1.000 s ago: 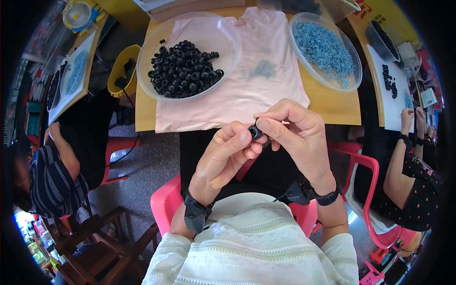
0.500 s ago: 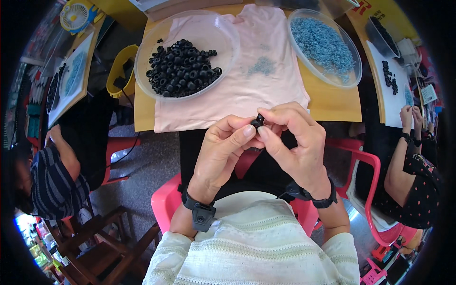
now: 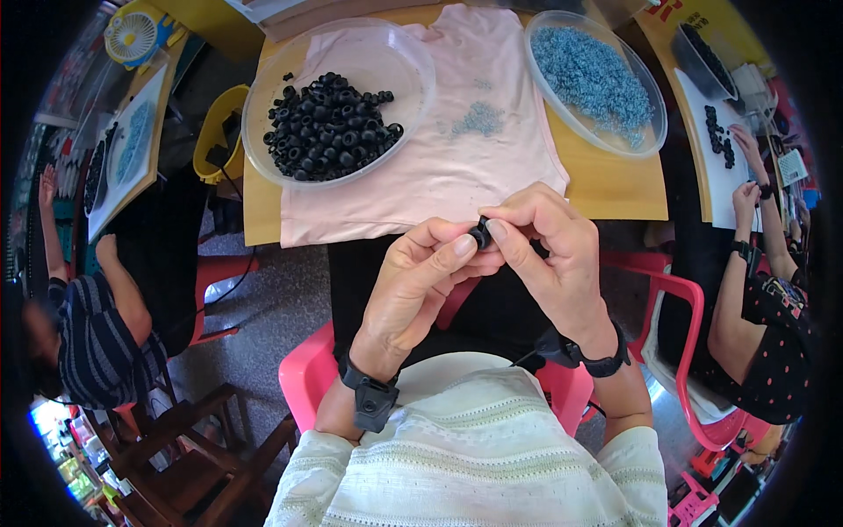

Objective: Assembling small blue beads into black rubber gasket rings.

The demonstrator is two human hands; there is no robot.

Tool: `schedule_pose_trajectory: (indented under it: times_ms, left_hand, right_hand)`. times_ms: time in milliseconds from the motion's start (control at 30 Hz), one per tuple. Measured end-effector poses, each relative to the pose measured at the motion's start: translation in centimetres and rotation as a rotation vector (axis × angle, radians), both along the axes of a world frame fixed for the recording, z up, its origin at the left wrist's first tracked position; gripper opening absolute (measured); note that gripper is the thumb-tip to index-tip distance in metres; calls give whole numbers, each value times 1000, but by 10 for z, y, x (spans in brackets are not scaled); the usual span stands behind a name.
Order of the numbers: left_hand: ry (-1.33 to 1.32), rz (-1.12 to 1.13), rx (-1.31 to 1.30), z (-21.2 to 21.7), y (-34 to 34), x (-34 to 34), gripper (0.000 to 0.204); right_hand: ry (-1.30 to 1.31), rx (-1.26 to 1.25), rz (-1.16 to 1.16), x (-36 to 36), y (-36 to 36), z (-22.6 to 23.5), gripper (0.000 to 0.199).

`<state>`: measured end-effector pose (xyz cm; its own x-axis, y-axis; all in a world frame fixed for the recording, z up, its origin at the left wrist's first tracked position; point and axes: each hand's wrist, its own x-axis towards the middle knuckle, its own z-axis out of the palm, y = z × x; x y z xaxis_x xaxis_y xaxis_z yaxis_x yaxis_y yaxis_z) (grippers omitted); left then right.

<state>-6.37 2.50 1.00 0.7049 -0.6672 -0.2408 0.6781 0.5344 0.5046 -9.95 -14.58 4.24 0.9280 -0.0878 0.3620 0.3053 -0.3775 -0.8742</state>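
Note:
A small black rounded plastic piece (image 3: 480, 234) is pinched between my two hands, just off the table's front edge. My left hand (image 3: 406, 285) grips it between thumb and forefinger. The thumb and forefinger of my right hand (image 3: 555, 255) close on its upper right side; whether a second small part is in them is hidden. Beyond my left hand, a clear round tub (image 3: 413, 66) holds many similar black pieces (image 3: 329, 127) with holes in them. To the far right, another clear tub (image 3: 645, 151) is filled with tiny light-blue pieces (image 3: 590, 79).
A pink cloth (image 3: 351, 215) covers the middle of the wooden table (image 3: 615, 198), with a little heap of blue pieces (image 3: 479, 119) on it. A yellow bin (image 3: 211, 149) stands at the left. People sit at tables on both sides, and a pink chair (image 3: 694, 351) is at my right.
My right thumb has moved up along the black piece, with both hands still together. The person at the right has reached one hand toward the black pieces on their table.

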Motion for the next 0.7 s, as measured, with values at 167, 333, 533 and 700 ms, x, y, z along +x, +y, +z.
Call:
schedule_pose_trajectory:
  times_ms: [167, 333, 533, 700]
  left_hand:
    - [22, -22, 7, 1, 1, 4, 11]
    - [77, -68, -3, 3, -2, 3, 13]
    - [85, -113, -39, -2, -6, 2, 15]
    - [32, -140, -48, 6, -8, 5, 26]
  right_hand:
    - [-117, -327, 12, 0, -3, 12, 20]
    - [-172, -467, 1, 2, -3, 16, 27]
    - [-117, -291, -3, 1, -3, 3, 27]
    - [-124, -248, -23, 6, -4, 5, 28]
